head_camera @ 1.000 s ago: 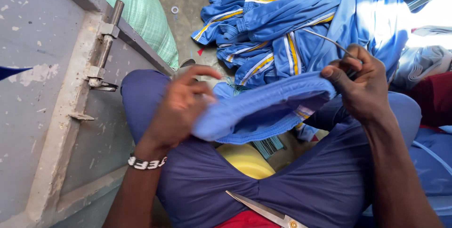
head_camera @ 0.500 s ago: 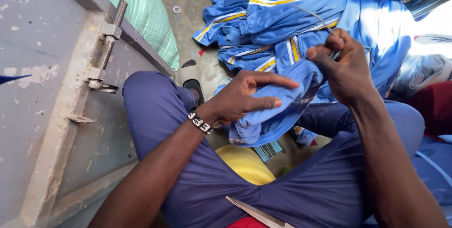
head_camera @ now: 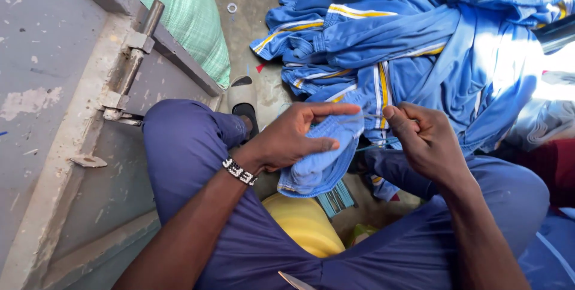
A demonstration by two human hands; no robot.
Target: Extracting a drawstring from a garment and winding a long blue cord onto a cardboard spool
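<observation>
A folded piece of light-blue knitted fabric is gripped by the left hand, thumb beneath, fingers above. Just right of the fabric, the right hand is pinched closed on a thin thread. Beyond the fabric, a heap of blue striped garments is seen.

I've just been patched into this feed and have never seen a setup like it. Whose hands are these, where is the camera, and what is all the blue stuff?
There is no machine here. The single view comes from a camera worn on a person's head, looking down at their own lap and hands. The person sits in dark blue trousers beside a grey metal door. The left hand, with a beaded bracelet at the wrist, grips a small folded piece of blue fabric. The right hand is pinched shut just beside it, apparently on a thin thread or needle, too fine to tell. On the ground ahead lies a pile of blue garments with yellow and white stripes.
</observation>
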